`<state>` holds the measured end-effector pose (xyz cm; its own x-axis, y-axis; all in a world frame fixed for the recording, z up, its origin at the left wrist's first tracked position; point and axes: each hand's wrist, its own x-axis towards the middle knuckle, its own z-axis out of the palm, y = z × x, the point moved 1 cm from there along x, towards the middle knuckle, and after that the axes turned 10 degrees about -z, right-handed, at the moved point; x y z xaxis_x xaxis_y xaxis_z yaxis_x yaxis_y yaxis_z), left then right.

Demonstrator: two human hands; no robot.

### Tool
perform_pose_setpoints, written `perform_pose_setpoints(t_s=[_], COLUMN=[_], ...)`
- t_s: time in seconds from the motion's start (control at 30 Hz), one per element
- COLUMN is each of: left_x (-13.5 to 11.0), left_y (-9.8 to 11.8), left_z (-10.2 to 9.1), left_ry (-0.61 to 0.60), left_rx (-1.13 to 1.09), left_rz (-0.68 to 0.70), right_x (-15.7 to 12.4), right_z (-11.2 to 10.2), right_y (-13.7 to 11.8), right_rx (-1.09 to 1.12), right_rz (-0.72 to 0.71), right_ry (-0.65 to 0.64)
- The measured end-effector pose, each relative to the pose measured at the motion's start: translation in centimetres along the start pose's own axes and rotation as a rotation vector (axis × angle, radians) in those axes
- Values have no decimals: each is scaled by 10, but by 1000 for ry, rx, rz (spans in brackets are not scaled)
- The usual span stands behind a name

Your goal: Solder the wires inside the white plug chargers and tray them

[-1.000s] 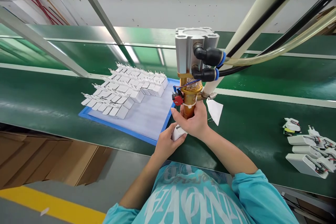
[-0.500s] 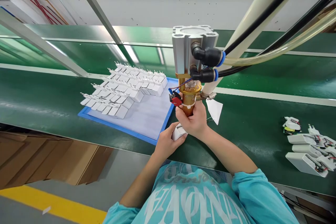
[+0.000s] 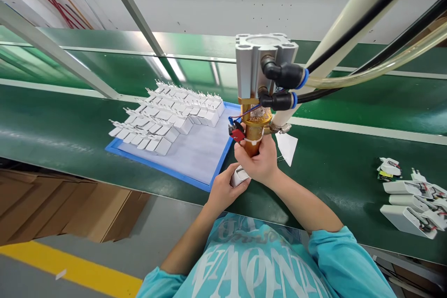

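Hands: both in use. Left hand (image 3: 225, 186) is curled around a white casing (image 3: 240, 176), thumb and fingers on its sides; right hand (image 3: 261, 163) wraps a gold cylinder (image 3: 254, 144), thumb across the near side.
White casing: in left hand, tilted, just below right hand, above the counter (image 3: 331, 163). Contact with the tool's lower end hidden by right hand; cannot tell.
Step, as judged: holding casing up to the tool. Best kept square and steady, left fingertips on the outer walls, away from the cylinder's underside.
Gold cylinder: hangs below a silver block (image 3: 258, 70); grip low, off the red switch (image 3: 237, 135) and its thin wires.
Hoses (image 3: 370, 77): run up and right from the block; raising the right arm that way risks a snag.
Blue tray (image 3: 159, 166): left of the tool, rim near left hand; lift over it. White plug units (image 3: 159, 123) crowd its left and far part; bare liner toward the tool gives room.
White flap (image 3: 287, 148): just right of the cylinder, easy to brush.
Wired units (image 3: 407, 220): far right, well apart from right hand; counter between leaves sideways room.
Front edge: close by both forearms; keep casing inboard.
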<state>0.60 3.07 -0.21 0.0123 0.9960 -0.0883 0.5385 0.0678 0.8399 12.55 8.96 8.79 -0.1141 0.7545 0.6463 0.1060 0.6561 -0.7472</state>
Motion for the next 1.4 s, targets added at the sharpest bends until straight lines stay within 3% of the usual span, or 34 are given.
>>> perform_pose_setpoints(t_s=[0.37, 0.57, 0.8, 1.0, 1.17, 1.4], left_x=[0, 1, -1, -3, -3, -5], left_y=[0, -8, -11, -11, -10, -5], left_z=[-1, 7, 31, 49, 54, 54], left_ry=[32, 30, -1, 56, 111, 116], left_rx=[40, 40, -131, -288, -387, -433], left_rz=[41, -11, -3, 21, 16, 3], right_x=[1, 0, -6, -10, -9, -10], right_z=[0, -1, 4, 9, 7, 6], right_y=[-5, -3, -8, -13, -13, -12], right_rx=[84, 45, 60, 17, -27, -39], right_rz=[15, -2, 63, 50, -61, 37], right_ry=[-5, 20, 12, -4, 30, -5])
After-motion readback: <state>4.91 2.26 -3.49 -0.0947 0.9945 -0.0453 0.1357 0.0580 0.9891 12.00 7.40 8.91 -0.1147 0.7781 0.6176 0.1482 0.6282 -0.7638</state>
